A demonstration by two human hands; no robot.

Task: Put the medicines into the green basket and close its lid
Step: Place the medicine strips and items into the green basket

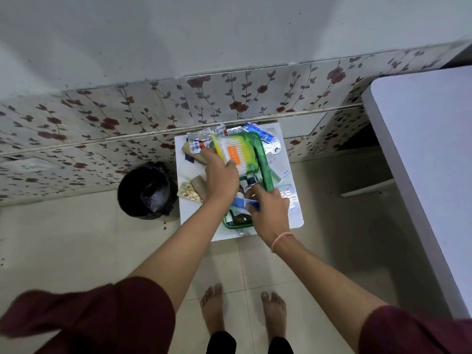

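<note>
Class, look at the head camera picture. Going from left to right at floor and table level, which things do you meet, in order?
Black waste bin → small white table → green basket → foil blister strips → large pale table.

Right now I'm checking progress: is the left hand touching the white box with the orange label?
Touching. The head view shows the left hand gripping the white box with the orange label, thumb and fingers wrapped around its near edge.
</note>
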